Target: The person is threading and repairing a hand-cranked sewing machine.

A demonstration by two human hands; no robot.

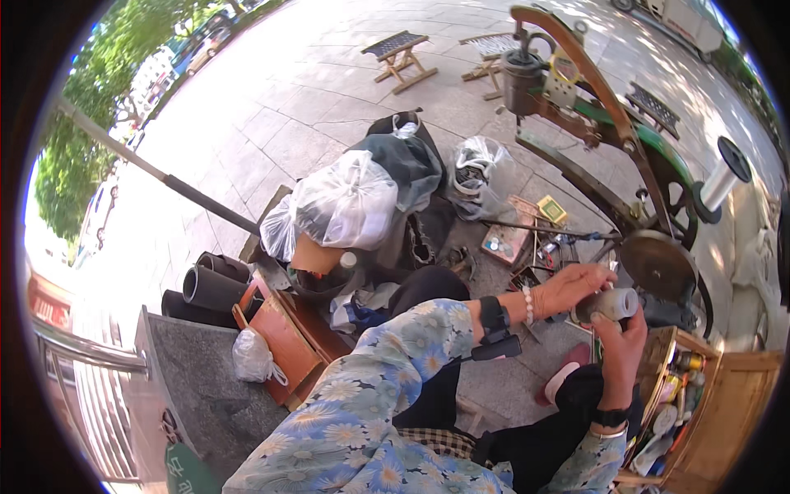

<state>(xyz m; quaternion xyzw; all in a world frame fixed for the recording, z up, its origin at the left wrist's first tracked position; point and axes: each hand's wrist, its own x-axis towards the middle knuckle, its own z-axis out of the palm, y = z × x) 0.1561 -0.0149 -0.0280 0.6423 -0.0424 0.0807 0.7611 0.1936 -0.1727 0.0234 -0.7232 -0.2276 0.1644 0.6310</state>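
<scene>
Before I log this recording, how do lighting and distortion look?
Head view: white glare beside the trees at left; head view: dappled shade across the paving at upper right; head view: the metal railing looks bowed near the left rim.

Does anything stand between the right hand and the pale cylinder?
Nothing visible does: the right hand holds the pale cylinder directly, with the left hand close at its upper left.

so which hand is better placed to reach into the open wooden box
Probably the right hand: it is nearer the wooden box than the left hand, though it holds the pale cylinder.
</scene>
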